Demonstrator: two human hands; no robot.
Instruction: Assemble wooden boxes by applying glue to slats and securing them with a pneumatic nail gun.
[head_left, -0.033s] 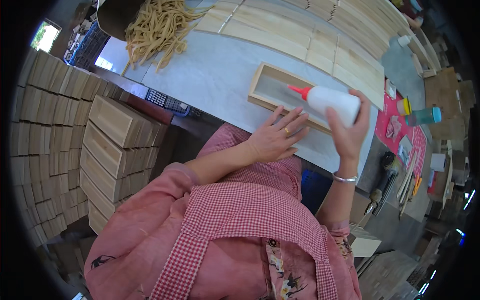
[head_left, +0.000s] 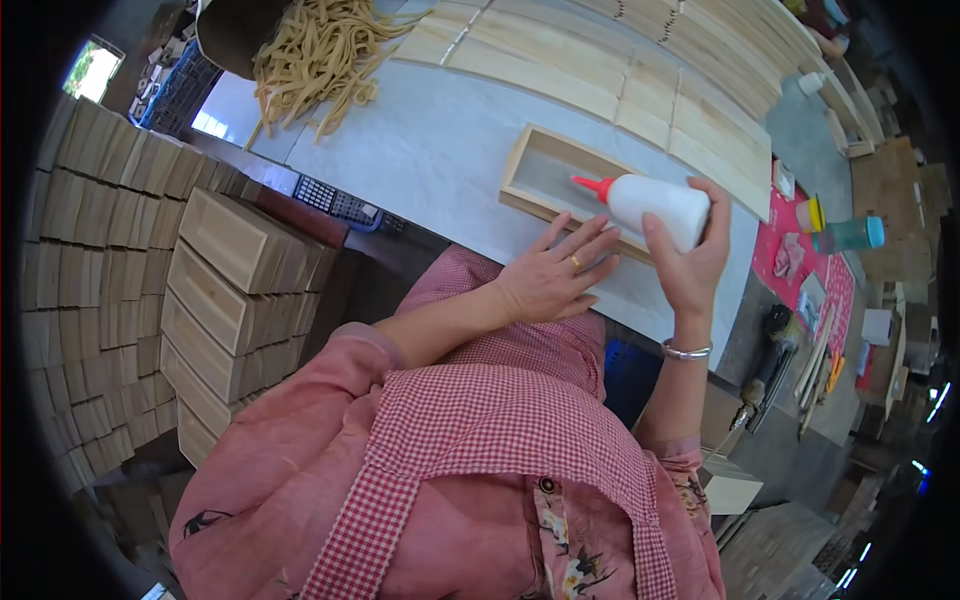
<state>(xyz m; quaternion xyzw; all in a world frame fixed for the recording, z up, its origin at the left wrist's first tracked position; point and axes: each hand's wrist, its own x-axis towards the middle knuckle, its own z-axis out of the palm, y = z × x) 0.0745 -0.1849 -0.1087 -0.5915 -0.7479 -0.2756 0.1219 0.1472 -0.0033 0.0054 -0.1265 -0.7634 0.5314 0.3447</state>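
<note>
Pale tabletop (head_left: 420,150) fills the upper middle, with rows of flat wooden slats (head_left: 600,80) laid across its far side. To my left stand stacks of finished wooden boxes (head_left: 210,270), walled high. Pile of tan fibre strips (head_left: 320,50) lies at the tabletop's far left corner. An open wooden box frame (head_left: 545,170), long and shallow, lies on the tabletop right in front of me, near the close edge. My right hand (head_left: 690,265) has its grip wrapped around 1 white glue bottle (head_left: 660,205), tipped sideways, its red nozzle (head_left: 585,184) pointing left over the inside of the frame. My left hand (head_left: 555,275) is open, fingers spread flat, fingertips resting at the frame's near wall, holding nothing. Ring on 1 left finger, silver bangle (head_left: 687,350) on my right wrist. Teal bottle (head_left: 850,235) and a pink cloth (head_left: 800,250) sit well apart to the right.
</note>
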